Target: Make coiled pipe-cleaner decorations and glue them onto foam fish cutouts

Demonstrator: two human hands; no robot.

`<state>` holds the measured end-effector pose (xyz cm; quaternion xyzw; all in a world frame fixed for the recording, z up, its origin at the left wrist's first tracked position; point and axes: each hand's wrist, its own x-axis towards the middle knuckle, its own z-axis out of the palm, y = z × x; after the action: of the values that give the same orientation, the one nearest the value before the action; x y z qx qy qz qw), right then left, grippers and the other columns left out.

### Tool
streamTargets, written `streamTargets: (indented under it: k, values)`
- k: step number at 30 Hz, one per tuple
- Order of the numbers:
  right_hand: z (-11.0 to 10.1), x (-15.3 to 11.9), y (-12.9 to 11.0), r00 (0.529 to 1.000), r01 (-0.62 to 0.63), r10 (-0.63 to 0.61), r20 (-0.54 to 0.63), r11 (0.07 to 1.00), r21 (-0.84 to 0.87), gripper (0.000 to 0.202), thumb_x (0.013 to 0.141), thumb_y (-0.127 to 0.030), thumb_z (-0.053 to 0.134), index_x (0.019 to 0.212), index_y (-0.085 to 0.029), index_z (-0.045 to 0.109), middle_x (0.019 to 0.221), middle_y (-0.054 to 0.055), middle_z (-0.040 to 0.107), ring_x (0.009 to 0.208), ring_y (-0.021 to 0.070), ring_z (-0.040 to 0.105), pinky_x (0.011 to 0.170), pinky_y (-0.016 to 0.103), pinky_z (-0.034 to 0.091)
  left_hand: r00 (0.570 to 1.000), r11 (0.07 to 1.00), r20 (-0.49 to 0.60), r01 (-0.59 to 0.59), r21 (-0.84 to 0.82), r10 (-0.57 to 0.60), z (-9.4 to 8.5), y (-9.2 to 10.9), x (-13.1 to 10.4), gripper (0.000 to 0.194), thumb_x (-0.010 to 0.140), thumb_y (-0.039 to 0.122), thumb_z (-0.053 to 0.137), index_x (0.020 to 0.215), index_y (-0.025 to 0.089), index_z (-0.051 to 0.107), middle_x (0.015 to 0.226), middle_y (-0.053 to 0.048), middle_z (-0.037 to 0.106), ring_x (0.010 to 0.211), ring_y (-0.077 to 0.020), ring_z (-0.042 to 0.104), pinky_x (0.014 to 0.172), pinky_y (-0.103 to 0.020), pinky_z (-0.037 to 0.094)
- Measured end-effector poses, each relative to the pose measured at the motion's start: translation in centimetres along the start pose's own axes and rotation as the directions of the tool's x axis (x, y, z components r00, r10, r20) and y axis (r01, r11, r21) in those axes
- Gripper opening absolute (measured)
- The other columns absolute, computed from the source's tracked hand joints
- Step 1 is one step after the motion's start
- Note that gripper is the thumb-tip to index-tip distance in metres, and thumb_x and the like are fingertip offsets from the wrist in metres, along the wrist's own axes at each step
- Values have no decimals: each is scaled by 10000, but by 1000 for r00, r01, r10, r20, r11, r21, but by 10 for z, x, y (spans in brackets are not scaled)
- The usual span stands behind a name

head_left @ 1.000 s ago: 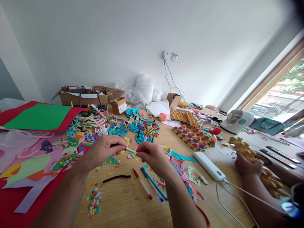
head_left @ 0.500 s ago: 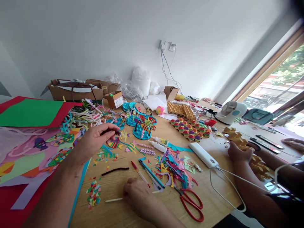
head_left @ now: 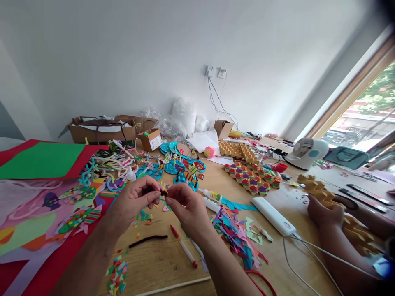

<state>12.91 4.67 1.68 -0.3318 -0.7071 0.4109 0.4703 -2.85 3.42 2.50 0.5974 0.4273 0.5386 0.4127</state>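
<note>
My left hand [head_left: 140, 199] and my right hand [head_left: 187, 207] meet above the wooden table. Between their fingertips is a small dark brown fuzzy piece [head_left: 164, 192], pinched from both sides; its full shape is partly hidden by the fingers. A dark brown pipe cleaner [head_left: 148, 240] lies on the table below my hands. Beside it is a red pen [head_left: 184, 247]. A thin white stick [head_left: 174, 285] lies near the front edge, reaching under my right forearm. Small paper confetti [head_left: 117, 273] is heaped at the left.
Paper scraps [head_left: 237, 234], red scissor handles [head_left: 262, 283] and a white device [head_left: 273, 216] with a cable are at the right. Painted egg cartons [head_left: 253, 179] stand behind. Another person's hands hold an egg carton [head_left: 321, 191] at far right. Coloured sheets [head_left: 46, 158] cover the left.
My right hand has risen from the table and joined my left hand at the small brown piece. The view has shifted, and the scissors now show less.
</note>
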Motion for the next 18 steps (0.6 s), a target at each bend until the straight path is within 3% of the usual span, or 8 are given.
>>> streamTargets:
  k: [6, 10, 15, 18]
  values:
    - [6, 10, -1, 994, 91, -95, -51, 993, -70, 38, 756, -176, 544, 770, -189, 577, 696, -7, 599, 625, 107, 540, 599, 217, 444, 994, 991, -88, -49, 126, 60, 1, -6, 0, 54, 724, 241, 571, 738, 189, 569, 630, 26, 568, 562, -105, 505, 494, -196, 410]
    - [6, 11, 5, 996, 82, -83, -12, 994, -66, 52, 763, -194, 542, 778, -191, 591, 698, -2, 595, 625, 111, 526, 584, 217, 436, 993, 964, -65, -75, 254, 94, 4, -7, -2, 47, 739, 235, 558, 740, 194, 581, 714, 5, 606, 660, -132, 552, 557, -215, 441]
    - [-4, 13, 11, 999, 34, -34, -11, 998, 45, 45, 761, -219, 545, 766, -184, 572, 664, -9, 569, 583, 98, 500, 537, 203, 408, 998, 984, -58, -22, 177, 33, 0, -1, -2, 177, 723, 258, 599, 893, 215, 581, 851, -13, 639, 803, -172, 606, 665, -254, 496]
    - [-10, 14, 11, 1000, -13, 14, -6, 994, 109, 63, 767, -249, 538, 763, -187, 546, 627, -21, 529, 549, 94, 485, 508, 200, 405, 997, 985, -82, 4, 173, 11, -6, 3, -2, 205, 715, 293, 609, 904, 215, 589, 825, -19, 645, 763, -174, 614, 630, -252, 504]
